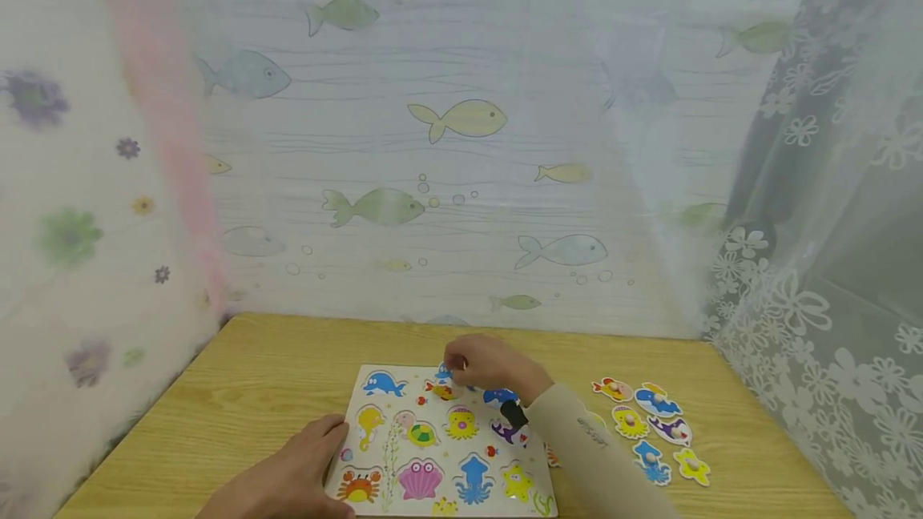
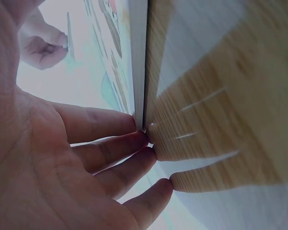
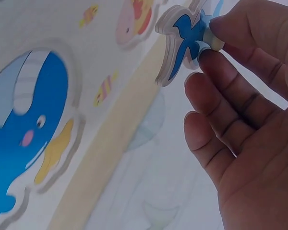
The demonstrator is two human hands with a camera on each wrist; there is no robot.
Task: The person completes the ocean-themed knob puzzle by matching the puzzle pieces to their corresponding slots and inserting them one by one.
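Note:
My right hand (image 1: 490, 363) is over the far edge of a white wooden puzzle board (image 1: 389, 415) printed with sea animals. Its thumb and forefinger pinch the small knob of a blue puzzle piece (image 3: 186, 40) with a tail-like end, tilted over the board in the right wrist view. The other fingers curve loosely beside it. A red and yellow fish picture (image 1: 438, 391) shows just below this piece in the head view. My left hand (image 1: 288, 467) lies along the board's left side, its fairly straight fingertips touching the edge in the left wrist view.
Right of the board lie several loose knobbed pieces, among them a whale (image 1: 658, 402), a yellow octopus (image 1: 627, 424), a blue squid (image 1: 651, 467) and a yellow starfish (image 1: 692, 467). Fish-patterned curtains (image 1: 461, 247) hang behind the wooden table (image 1: 238, 391).

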